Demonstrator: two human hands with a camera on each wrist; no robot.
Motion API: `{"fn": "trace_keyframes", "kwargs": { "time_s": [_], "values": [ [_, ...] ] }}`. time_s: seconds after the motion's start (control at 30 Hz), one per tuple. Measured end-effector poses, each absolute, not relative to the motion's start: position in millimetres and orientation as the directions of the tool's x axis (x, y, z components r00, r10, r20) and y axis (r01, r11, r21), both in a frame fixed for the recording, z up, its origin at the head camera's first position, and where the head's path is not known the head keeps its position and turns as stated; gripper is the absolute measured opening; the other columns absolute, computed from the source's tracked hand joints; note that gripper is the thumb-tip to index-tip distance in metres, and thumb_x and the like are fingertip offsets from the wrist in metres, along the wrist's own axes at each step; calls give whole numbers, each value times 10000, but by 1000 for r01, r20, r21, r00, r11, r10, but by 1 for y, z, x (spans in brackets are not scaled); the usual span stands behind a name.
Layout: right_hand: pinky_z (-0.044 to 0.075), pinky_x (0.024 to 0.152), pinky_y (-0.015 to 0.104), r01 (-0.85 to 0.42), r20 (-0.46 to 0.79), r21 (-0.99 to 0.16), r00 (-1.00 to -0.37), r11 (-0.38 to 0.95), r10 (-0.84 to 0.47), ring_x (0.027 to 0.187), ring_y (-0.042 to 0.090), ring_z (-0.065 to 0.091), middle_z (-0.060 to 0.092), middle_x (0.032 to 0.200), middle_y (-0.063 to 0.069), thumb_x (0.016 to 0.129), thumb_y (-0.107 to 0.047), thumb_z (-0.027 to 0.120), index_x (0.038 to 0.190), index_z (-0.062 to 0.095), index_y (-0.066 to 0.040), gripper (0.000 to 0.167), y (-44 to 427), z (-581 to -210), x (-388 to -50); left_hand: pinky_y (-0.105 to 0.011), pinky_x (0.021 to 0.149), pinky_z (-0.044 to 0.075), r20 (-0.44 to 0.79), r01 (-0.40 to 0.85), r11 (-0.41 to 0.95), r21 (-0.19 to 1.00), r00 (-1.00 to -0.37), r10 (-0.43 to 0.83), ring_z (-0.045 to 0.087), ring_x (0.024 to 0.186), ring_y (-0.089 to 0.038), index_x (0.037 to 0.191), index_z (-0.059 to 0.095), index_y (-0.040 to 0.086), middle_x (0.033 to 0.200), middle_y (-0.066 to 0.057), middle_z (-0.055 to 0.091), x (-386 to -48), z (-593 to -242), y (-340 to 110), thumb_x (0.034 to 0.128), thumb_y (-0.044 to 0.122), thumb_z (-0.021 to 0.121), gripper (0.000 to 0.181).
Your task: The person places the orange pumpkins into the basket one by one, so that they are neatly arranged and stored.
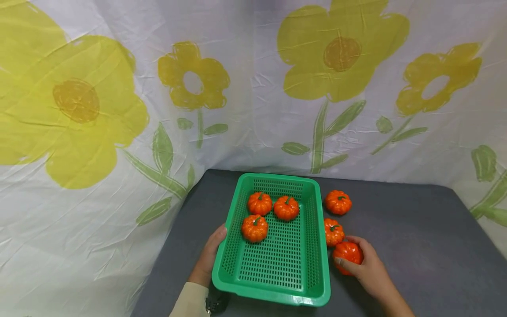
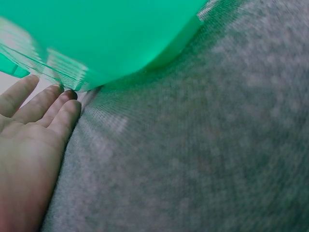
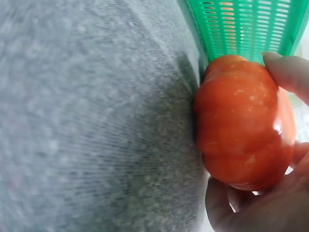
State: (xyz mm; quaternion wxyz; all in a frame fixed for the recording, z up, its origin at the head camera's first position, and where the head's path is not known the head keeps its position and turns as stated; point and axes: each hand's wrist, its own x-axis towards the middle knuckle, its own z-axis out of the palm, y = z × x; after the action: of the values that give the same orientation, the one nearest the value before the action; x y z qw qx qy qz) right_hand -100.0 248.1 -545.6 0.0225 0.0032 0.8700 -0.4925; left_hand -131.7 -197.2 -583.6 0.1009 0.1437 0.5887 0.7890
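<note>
A green plastic basket [image 1: 273, 293] stands on the dark table and holds three small orange pumpkins, among them a front one [image 1: 255, 228]. At its left side my left hand [image 1: 211, 251] touches the wall; in the left wrist view its fingers [image 2: 65, 116] lie fairly straight against the basket [image 2: 120, 38]. My right hand [image 1: 370, 268] grips a redder pumpkin [image 1: 347, 257] just outside the basket's right wall. Thumb and fingers curl round this pumpkin [image 3: 244, 125] in the right wrist view, where it sits on or very near the table cloth.
Two more pumpkins lie right of the basket: one [image 1: 334, 232] beside its wall, close to the gripped one, and another [image 1: 338, 202] farther back. A white curtain [image 1: 253, 132] with yellow flowers hangs behind the grey table top [image 1: 416, 246].
</note>
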Motion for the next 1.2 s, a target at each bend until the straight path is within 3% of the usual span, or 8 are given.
{"fn": "trace_keyframes", "kwargs": {
  "time_s": [0.23,0.6,1.2],
  "values": [
    [560,806,334,40,-39,-860,-999,508,13,1114,317,617,575,1400,268,941,-174,891,1503,519,42,707,249,-544,-96,-477,1141,467,112,8,-292,956,-934,340,515,1444,-320,1741,222,47,1698,-295,322,-132,-585,-197,1178,279,264,610],
    [543,832,347,150,-125,-855,-989,496,84,1193,409,576,497,1486,297,1014,-248,824,1590,425,4,744,262,-527,-95,-474,1141,467,107,2,-297,955,-936,336,520,1440,-317,1738,220,33,1700,-300,314,-132,-583,-197,1175,288,273,620],
    [559,799,282,104,-75,-875,-994,473,80,1185,373,570,495,1491,268,1037,-284,804,1617,390,-16,761,257,-508,-96,-464,1138,470,95,-7,-294,956,-938,333,518,1441,-323,1740,232,52,1694,-292,333,-132,-586,-198,1177,304,294,620]
  ]
}}
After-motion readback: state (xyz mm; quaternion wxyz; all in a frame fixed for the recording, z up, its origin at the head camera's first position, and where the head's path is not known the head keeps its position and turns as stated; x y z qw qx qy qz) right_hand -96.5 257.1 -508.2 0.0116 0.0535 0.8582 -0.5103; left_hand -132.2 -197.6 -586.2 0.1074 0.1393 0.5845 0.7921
